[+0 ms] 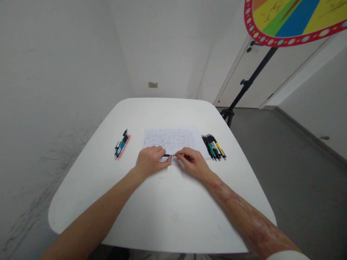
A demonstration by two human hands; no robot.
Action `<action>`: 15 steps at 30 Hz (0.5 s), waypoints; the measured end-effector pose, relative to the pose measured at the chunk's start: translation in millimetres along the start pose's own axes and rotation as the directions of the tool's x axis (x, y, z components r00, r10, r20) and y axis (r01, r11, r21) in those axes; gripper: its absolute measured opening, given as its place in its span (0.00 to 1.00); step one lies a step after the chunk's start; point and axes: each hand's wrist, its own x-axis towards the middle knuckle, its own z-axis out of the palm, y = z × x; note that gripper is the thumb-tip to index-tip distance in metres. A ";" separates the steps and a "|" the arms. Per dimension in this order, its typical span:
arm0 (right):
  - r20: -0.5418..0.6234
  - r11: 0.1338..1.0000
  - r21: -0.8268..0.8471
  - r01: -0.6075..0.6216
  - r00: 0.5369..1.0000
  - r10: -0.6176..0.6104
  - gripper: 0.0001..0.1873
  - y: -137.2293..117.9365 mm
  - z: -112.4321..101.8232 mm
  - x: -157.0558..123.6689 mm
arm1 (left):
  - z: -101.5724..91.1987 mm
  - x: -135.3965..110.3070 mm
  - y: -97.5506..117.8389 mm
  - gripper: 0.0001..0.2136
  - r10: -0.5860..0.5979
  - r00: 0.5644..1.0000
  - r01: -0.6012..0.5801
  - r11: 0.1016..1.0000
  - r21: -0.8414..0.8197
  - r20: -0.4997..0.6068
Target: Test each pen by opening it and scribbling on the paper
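My left hand (152, 159) is closed around a slim dark blue pen (167, 155), which lies level above a sheet of paper, its silvery tip toward the right. Just off that tip, the thumb and fingers of my right hand (193, 162) are pinched together. Whatever is between them is too small to make out. Beneath both hands lies the white paper (170, 138), covered in rows of handwriting, its lower part partly hidden by them.
On the white table (168, 112), a small group of pens (123, 145) lies left of the paper. A row of several black, green, white and yellow pens (214, 147) lies to its right. Beyond the table stands a colourful wheel (292, 21) on a black stand (252, 77).
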 end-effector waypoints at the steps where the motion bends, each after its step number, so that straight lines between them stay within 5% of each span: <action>1: -0.004 1.000 0.001 -0.002 1.000 0.002 0.11 0.3 0.5 -0.1 | 0.1 -0.1 -0.5 0.17 -0.007 1.000 0.007 1.000 -0.003 0.001; 8: 0.069 1.000 -0.019 -0.016 0.997 0.018 0.12 -2.6 2.6 -0.4 | 0.4 -0.1 0.8 0.16 -0.006 1.000 0.006 1.000 -0.020 0.029; 15: 0.025 0.994 -0.097 0.046 0.999 -0.044 0.11 -4.8 3.7 -1.1 | -0.9 0.5 2.1 0.17 0.005 1.000 -0.005 1.000 0.017 0.006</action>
